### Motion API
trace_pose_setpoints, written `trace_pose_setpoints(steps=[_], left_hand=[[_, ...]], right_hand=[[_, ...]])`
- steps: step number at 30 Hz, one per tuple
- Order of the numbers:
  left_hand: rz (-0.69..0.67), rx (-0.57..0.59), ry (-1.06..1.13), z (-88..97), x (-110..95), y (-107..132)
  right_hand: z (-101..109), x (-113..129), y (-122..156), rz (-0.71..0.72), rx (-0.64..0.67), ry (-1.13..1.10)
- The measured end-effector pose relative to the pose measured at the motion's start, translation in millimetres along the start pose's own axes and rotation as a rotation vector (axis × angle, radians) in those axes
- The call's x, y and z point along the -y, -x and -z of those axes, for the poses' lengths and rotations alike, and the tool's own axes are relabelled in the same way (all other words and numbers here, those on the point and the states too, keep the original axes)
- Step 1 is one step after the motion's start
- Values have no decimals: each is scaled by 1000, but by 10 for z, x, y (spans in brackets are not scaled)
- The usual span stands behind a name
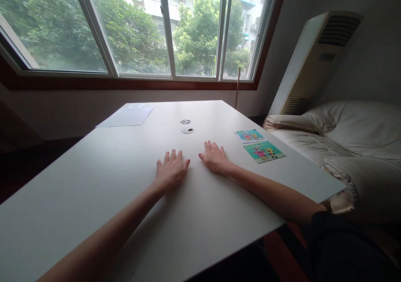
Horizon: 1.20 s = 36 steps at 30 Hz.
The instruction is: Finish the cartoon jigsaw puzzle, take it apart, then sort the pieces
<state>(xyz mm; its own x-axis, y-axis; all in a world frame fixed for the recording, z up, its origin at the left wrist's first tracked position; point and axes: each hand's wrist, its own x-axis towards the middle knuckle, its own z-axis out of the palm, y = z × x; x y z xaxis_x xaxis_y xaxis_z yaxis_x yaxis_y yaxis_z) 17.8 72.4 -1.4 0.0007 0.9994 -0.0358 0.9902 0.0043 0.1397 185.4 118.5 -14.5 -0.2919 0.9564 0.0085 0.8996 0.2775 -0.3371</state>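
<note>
Palm down on the white table [140, 181], my left hand [171, 168] has its fingers spread and holds nothing. My right hand [214, 157] rests on the same surface to its right, fingers apart, also with nothing in it. Beyond both hands lie two small round pieces: a nearer disc [187, 130] with a dark mark and a farther disc [185, 122] with a dark-and-light pattern. To the right of my right hand are two colourful cartoon pictures, a green one [264, 151] in front and a smaller blue one [249, 135] just behind it.
A sheet of paper [127, 116] lies at the table's far left. A cream leather sofa [360, 140] stands close to the right edge. Behind it a tall air conditioner [308, 60] stands by the wall. A thin stick [237, 87] leans below the wide window [171, 31].
</note>
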Motion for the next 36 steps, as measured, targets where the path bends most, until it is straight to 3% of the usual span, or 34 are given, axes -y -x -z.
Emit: trace_pose_setpoints(steps=[4,15,36], left_hand=[[93,-30,8,-75,-61,-73],[133,-69,-18,-156,-70,-108],[74,-35,-29,-135,-38,-56]], right_hand=[[-58,52,-56,-105,0,-1],[-78,60,22,-123,-9,89],[-85,-9,52,-75,15,113]])
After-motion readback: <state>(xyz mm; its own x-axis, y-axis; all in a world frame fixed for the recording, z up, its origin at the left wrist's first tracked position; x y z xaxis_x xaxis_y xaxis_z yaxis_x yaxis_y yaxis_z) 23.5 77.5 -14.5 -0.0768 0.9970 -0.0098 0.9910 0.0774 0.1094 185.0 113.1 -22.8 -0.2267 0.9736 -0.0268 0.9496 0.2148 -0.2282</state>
